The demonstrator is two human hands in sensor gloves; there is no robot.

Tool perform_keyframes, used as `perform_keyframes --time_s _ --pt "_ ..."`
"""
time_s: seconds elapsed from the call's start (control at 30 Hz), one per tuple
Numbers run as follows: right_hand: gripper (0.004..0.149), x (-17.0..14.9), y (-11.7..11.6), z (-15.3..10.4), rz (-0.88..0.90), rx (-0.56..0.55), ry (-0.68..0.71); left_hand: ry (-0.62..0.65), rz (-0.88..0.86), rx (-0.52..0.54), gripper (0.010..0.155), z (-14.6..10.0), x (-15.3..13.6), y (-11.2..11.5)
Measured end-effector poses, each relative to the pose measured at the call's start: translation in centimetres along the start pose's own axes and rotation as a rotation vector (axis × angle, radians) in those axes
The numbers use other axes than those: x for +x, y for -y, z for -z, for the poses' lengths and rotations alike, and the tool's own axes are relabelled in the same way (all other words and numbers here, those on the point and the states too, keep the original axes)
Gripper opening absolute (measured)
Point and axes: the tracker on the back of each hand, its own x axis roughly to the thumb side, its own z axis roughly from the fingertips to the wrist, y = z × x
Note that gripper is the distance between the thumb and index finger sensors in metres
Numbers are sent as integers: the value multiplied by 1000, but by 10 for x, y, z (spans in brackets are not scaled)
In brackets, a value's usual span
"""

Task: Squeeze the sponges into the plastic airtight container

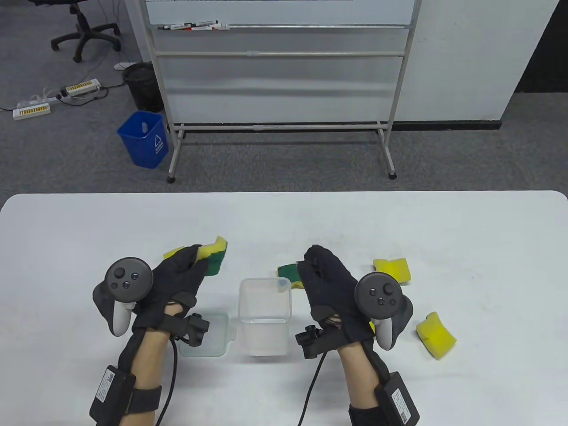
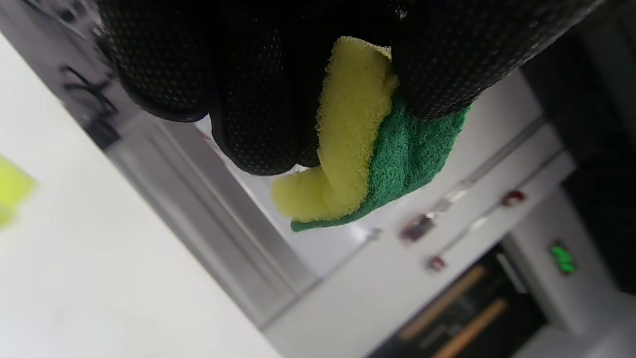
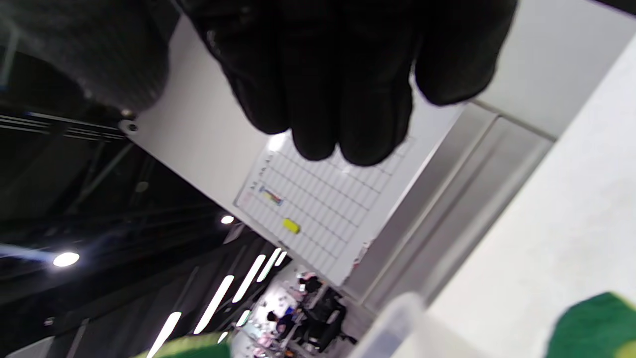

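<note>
A yellow-and-green sponge (image 1: 214, 255) is gripped in the left hand (image 1: 177, 277), which is raised above the white table (image 1: 284, 213) to the left of the clear plastic container (image 1: 265, 316). In the left wrist view, this sponge (image 2: 365, 144) is seen folded and pressed between the gloved fingers (image 2: 253, 99) and the thumb, its yellow foam bulging out beside the green scouring layer.

The right hand (image 1: 330, 288) is held just right of the container, fingers curled together; in the right wrist view the fingers (image 3: 338, 89) hang bunched, and nothing is seen held in them, though whether the palm holds anything cannot be told. A second sponge (image 1: 290, 275), green side showing, lies on the table just behind the container's far right corner and is partly hidden by the right hand.

The container stands upright and uncovered between the two hands. Its clear lid (image 1: 207, 339) lies flat on the table just to its left, partly under the left wrist.

Two more yellow sponges are seen on the right part of the table: one (image 1: 392, 269) beyond the right hand, the other (image 1: 436, 335) nearer the front edge. A small yellow piece (image 1: 171, 254) shows behind the left hand.
</note>
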Motion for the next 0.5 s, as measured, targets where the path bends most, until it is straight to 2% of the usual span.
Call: perform_keyframes --time_s 0.1,0.23,0.4,0.5 --pt "71 15 -11 -8 28 33 61 74 -46 -29 50 -9 20 14" --pt "76 27 -24 -17 -9 92 74 140 -131 -64 50 -19 38 28" --pt "81 35 -36 -23 39 167 105 152 -221 -68 48 -27 45 37" --pt "81 35 -40 -24 22 157 135 164 -271 -91 49 -27 46 40"
